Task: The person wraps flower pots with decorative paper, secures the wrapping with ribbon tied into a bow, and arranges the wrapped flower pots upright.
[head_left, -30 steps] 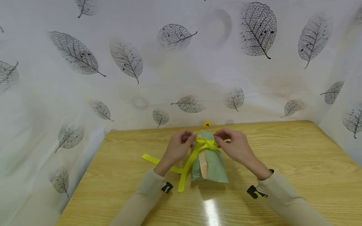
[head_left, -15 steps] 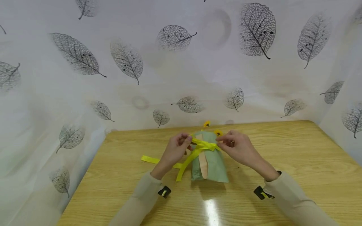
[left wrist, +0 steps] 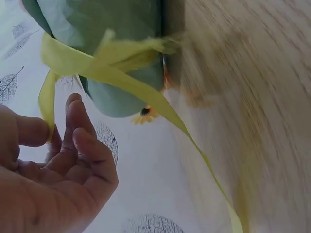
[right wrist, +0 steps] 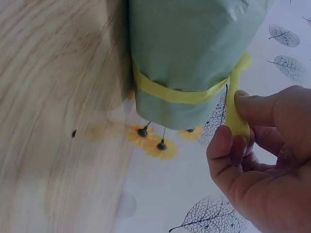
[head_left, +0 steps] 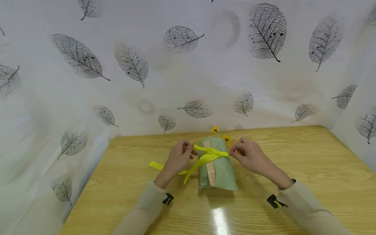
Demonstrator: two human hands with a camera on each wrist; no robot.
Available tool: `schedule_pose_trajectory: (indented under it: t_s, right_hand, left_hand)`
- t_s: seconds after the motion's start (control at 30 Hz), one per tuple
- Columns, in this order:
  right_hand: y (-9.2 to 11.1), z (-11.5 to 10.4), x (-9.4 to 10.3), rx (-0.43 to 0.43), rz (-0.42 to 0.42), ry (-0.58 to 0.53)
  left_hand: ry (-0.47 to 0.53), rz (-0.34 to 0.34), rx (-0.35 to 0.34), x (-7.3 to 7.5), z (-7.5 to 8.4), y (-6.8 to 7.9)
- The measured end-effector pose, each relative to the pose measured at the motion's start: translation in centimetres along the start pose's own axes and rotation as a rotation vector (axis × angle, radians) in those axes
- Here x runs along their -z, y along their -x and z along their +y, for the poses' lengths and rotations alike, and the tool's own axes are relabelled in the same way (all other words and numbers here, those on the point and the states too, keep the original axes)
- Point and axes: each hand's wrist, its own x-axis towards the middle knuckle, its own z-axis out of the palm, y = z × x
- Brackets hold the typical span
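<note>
A green paper-wrapped bundle (head_left: 222,169) lies on the table, a tan strip (head_left: 211,174) running down its front. Yellow ribbon (head_left: 209,158) circles it, crossed in a knot at the front. My left hand (head_left: 178,156) pinches one part of the ribbon between thumb and finger, left of the knot. On the other side, my right hand (head_left: 249,156) pinches another part, pulled out straight from the knot. A long ribbon tail hangs to the lower left. Orange-yellow flowers (right wrist: 162,147) stick out of the bundle's far end.
The wooden table (head_left: 117,202) ends at a pale curtain (head_left: 176,75) printed with leaf skeletons. A ribbon end (head_left: 155,165) lies on the wood beside the left forearm. Each sleeve has a black wrist strap fitting (head_left: 276,201) near its cuff.
Both hands have drawn apart, left hand leftward and right hand rightward, each with ribbon in its fingers. The loops at the knot have shrunk and tightened. A second flower has come into view.
</note>
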Motion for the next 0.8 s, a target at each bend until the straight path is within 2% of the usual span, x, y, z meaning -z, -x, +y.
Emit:
schedule_pose_trajectory:
  t_s: [0.13,0.3,0.57,0.8]
  right_hand:
    - [0.6,0.5,0.4,-0.016,-0.014,0.014]
    - [1.1,1.2,0.7,-0.008,-0.032,0.017]
    - [1.5,1.6,1.1,-0.044,-0.105,0.033]
    - [1.6,2.0,1.5,-0.029,-0.090,0.070]
  left_hand:
    - [-0.085,-0.017,0.015,1.0,-0.5,0.3]
    - [-0.210,-0.049,-0.005,1.9,-1.0,0.8]
    - [-0.387,-0.089,-0.026,1.9,-1.8,1.3]
    - [-0.472,-0.079,-0.011,2.1,-1.6,1.6]
